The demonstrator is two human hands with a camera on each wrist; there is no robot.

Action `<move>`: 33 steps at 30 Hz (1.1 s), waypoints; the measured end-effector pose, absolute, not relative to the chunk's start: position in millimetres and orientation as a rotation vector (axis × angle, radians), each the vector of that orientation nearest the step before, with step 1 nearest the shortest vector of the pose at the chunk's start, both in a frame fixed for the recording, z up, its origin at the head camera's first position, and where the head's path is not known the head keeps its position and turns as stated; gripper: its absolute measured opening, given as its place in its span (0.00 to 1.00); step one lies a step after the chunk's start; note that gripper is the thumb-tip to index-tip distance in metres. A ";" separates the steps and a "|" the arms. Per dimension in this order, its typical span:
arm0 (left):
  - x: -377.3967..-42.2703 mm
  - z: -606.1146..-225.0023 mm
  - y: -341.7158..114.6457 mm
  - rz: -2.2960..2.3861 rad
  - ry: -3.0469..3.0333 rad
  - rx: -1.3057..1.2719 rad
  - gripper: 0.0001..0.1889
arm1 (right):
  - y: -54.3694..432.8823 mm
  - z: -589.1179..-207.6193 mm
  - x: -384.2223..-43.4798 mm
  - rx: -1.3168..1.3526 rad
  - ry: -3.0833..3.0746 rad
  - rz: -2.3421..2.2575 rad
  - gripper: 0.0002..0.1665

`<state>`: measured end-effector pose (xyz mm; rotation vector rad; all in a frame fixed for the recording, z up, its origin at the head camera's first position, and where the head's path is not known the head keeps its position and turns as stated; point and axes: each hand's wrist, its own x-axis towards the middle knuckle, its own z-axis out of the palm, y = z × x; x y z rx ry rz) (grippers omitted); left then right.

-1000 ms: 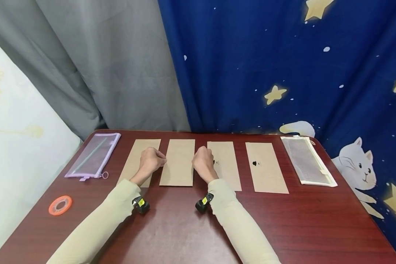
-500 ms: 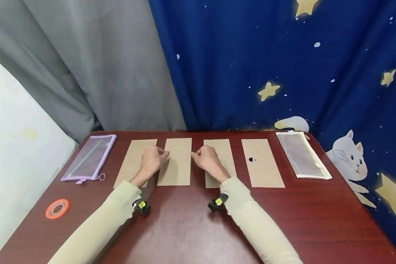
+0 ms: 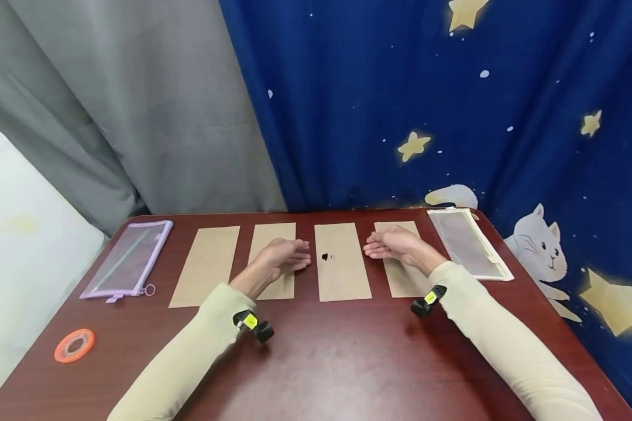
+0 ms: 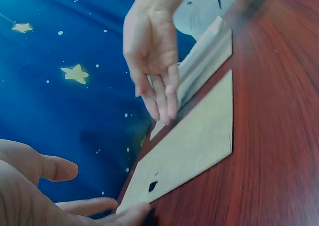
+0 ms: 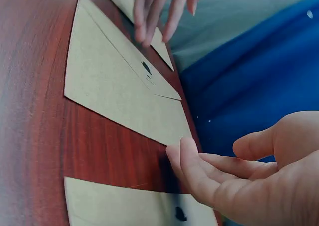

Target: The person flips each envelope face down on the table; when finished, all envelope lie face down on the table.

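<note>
Several brown paper envelopes lie in a row on the dark red table. My left hand [image 3: 284,257] hovers over the second envelope from the left [image 3: 276,290], fingers extended. Over the far right envelope [image 3: 400,282] is my right hand [image 3: 395,242], its fingers loosely straight. The palms face each other across the envelope between them [image 3: 343,278], which bears a small black hat print. In the right wrist view this envelope [image 5: 104,71] shows a flap edge, and my right fingers [image 5: 187,153] overlap its near corner. Neither hand holds anything.
The far left envelope [image 3: 205,263] lies apart from the hands. A purple mesh zip pouch [image 3: 129,263] holding a thin pale strip is at the left, a white-edged one [image 3: 466,242] at the right. An orange ring [image 3: 75,345] sits front left. Curtains hang behind the table.
Both hands have moved right and spread apart, from either side of the second envelope to either side of the third. Their pinched fingers have straightened. The head view has turned slightly.
</note>
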<state>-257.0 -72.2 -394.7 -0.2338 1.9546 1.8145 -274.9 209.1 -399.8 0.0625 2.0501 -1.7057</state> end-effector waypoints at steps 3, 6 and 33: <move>-259.7 -393.4 -65.4 1.820 1.927 -0.279 0.24 | 217.7 -404.0 -276.3 0.110 1.882 -1.751 0.27; -261.4 -391.4 -60.5 1.826 1.922 -0.327 0.26 | 216.8 -409.9 -276.0 0.159 1.713 -1.836 0.28; -277.7 -386.7 -56.1 1.854 1.829 -0.324 0.13 | 183.4 -433.7 -251.2 0.190 2.093 -2.155 0.22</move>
